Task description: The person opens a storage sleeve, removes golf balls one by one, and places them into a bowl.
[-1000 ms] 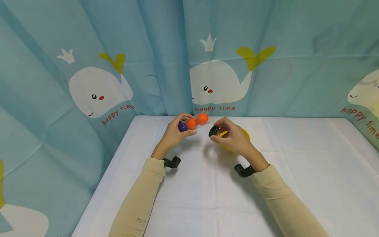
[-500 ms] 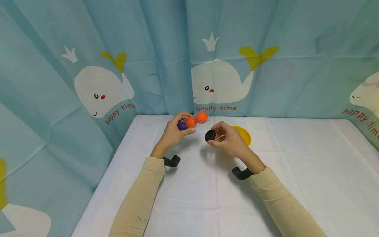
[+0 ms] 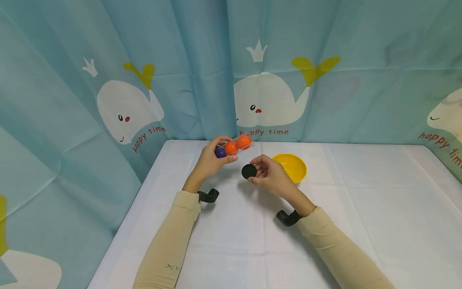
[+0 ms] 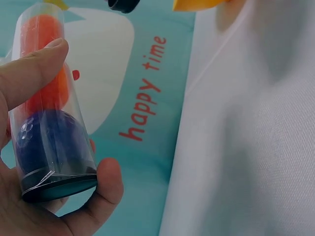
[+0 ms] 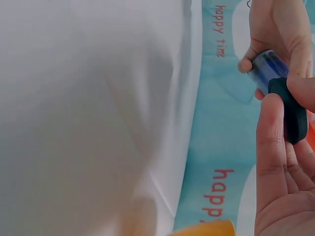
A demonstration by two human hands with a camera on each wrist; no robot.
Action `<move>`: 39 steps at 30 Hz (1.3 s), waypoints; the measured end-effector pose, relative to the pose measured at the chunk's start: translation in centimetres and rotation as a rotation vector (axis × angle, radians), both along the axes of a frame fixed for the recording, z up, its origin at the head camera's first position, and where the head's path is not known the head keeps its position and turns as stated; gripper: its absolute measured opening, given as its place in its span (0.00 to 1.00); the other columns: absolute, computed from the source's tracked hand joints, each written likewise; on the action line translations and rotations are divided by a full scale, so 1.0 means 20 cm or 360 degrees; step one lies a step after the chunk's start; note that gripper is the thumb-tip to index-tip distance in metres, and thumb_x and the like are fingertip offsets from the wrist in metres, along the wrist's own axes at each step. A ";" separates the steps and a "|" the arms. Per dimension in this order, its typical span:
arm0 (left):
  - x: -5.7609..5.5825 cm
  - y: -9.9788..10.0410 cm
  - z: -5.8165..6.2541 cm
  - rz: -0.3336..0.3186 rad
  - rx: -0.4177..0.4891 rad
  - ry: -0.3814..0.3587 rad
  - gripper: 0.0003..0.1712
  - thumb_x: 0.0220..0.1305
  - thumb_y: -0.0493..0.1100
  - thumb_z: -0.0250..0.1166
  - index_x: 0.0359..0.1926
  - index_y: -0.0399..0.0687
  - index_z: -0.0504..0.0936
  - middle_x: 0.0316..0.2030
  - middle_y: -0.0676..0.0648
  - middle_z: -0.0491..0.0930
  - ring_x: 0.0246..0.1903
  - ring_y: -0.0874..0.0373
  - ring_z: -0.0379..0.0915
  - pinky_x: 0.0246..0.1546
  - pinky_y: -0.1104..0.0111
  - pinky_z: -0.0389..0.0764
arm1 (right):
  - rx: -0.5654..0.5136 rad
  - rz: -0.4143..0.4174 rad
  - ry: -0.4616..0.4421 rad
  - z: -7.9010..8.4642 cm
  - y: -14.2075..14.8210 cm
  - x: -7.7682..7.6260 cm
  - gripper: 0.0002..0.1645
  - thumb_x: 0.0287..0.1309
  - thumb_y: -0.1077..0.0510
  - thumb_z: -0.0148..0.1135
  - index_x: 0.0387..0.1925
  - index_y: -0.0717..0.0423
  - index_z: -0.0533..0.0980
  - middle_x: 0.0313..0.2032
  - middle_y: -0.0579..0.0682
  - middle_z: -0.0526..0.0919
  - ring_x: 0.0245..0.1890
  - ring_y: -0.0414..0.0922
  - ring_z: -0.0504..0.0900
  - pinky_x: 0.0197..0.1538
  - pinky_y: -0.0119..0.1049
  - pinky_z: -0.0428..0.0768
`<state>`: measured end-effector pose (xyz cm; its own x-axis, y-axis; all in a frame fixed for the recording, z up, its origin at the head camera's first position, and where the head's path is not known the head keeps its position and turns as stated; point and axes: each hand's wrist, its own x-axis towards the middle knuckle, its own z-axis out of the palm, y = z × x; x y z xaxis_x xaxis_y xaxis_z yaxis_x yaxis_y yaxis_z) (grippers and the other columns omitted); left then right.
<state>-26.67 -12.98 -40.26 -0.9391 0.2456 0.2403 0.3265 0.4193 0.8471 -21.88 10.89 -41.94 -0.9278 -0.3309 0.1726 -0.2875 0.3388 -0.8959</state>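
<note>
My left hand [image 3: 210, 159] grips a clear plastic tube [image 4: 81, 147] above the back of the table, tilted in the head view. Inside it are two orange balls [image 3: 243, 142] and a purple-blue ball [image 3: 220, 152]. A black end piece [image 4: 59, 189] closes the tube beside the purple-blue ball. My right hand [image 3: 273, 177] pinches a round black cap [image 3: 249, 171] between thumb and fingers, its flat face turned to the head camera. The cap is apart from the tube, to its lower right in the head view.
A yellow bowl [image 3: 300, 170] stands on the white-covered table [image 3: 231, 233] just behind and right of my right hand. A blue-green curtain [image 3: 202, 80] with printed whales hangs along the back and left side of the table.
My right hand has moved left and towards me with the cap, turning the cap's flat face into view and uncovering more of the bowl. The left hand holds nearly still with the tube.
</note>
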 end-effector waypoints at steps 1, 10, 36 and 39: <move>0.00 0.00 0.00 0.0003 -0.0002 -0.0002 0.31 0.59 0.48 0.77 0.61 0.61 0.75 0.59 0.42 0.75 0.57 0.45 0.74 0.58 0.49 0.77 | -0.0006 0.0005 -0.0013 0.00 0.00 0.00 0.26 0.53 0.65 0.76 0.53 0.62 0.75 0.39 0.59 0.82 0.36 0.47 0.79 0.40 0.25 0.80; 0.00 0.00 0.00 0.0012 0.0006 0.0006 0.31 0.58 0.48 0.78 0.61 0.60 0.75 0.59 0.42 0.75 0.57 0.45 0.73 0.59 0.49 0.76 | 0.0087 0.0057 -0.0126 -0.04 -0.04 0.02 0.26 0.54 0.66 0.75 0.53 0.61 0.74 0.36 0.55 0.81 0.33 0.45 0.78 0.37 0.25 0.78; -0.01 0.01 -0.01 0.0009 -0.0035 -0.0025 0.30 0.59 0.50 0.78 0.60 0.65 0.75 0.59 0.43 0.75 0.58 0.44 0.73 0.60 0.47 0.75 | 0.0472 0.0035 -0.0428 -0.13 -0.04 0.01 0.22 0.60 0.61 0.71 0.53 0.59 0.73 0.24 0.51 0.80 0.22 0.43 0.77 0.31 0.33 0.77; 0.00 0.00 -0.01 0.0001 -0.0042 -0.0025 0.30 0.59 0.50 0.77 0.60 0.63 0.75 0.59 0.42 0.75 0.58 0.44 0.73 0.58 0.47 0.76 | 0.0516 0.0057 -0.0439 -0.13 -0.05 0.02 0.21 0.62 0.60 0.70 0.53 0.59 0.73 0.22 0.51 0.80 0.19 0.44 0.77 0.29 0.34 0.77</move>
